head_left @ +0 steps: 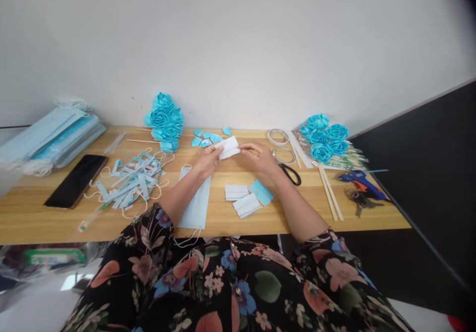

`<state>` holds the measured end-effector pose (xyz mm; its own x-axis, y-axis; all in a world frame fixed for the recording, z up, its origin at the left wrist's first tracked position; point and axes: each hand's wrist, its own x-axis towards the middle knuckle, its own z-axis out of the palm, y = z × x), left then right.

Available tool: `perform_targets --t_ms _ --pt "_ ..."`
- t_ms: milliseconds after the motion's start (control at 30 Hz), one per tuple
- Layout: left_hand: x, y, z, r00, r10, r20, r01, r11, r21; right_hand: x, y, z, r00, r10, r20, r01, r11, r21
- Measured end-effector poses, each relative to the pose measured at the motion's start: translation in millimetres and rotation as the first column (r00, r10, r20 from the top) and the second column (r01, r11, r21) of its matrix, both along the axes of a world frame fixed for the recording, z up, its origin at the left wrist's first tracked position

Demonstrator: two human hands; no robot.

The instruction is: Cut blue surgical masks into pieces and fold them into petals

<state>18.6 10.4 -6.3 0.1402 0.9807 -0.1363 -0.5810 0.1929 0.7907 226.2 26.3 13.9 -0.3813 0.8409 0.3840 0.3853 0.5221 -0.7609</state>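
Observation:
My left hand (208, 162) is closed on a white rectangular piece cut from a face mask (228, 147), raised over the middle of the table. At the piece's right edge, my right hand (259, 157) pinches it between thumb and fingertips. Below the hands lie two white mask pieces (247, 206) and a blue mask piece (261, 192), partly overlapping. Under my left forearm is a whole pale blue mask (196, 205), partly covered. Scissors with black handles (290, 174) rest beside my right hand, which hides part of them. Blue cut scraps (203, 139) lie behind my left hand.
Blue paper-like roses (164, 119) stand back left, with more roses (323, 136) back right. Stacked masks (55, 134), a phone (77, 181) and cut strips with ear loops (134, 178) occupy the left. Tape rolls (277, 136), sticks (327, 193), a glue gun (362, 183) and keys (361, 202) lie right.

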Motion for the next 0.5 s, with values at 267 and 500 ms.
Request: perform_targets --t_ms 267,500 --pt "-1.7 -1.4 -7.1 0.996 -0.087 -0.035 0.088 0.996 0.02 -0.3 -3.9 -5.4 1.0 0.026 0.012 -0.026 0.999 0.023" --pt "-0.8 -0.7 -14.1 0.993 -0.094 -0.07 0.099 0.993 0.061 -9.0 -9.3 -7.1 0.995 -0.063 -0.08 0.057 0.996 -0.07"
